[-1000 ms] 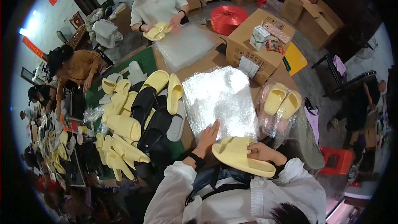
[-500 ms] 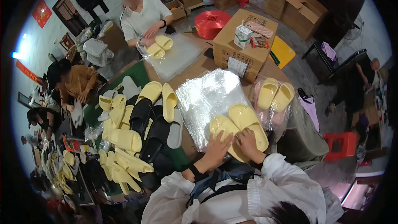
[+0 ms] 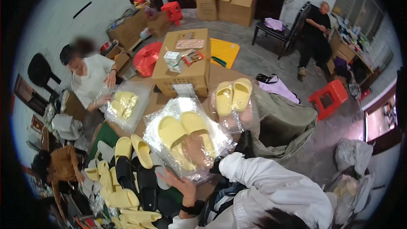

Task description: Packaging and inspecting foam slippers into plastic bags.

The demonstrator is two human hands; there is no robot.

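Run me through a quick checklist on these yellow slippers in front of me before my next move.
1. Two slippers side by side: ok, the yellow slippers lie together over the clear plastic bags.
2. Both facing the same way: ok, both straps are toward the far side.
3. Right hand away from the slippers: not ok, it is at the pair, under clear plastic.
4. Left hand free: ok, it is open and holds nothing.
5. Slippers fully inside one bag: cannot tell, glare hides the bag's edges.
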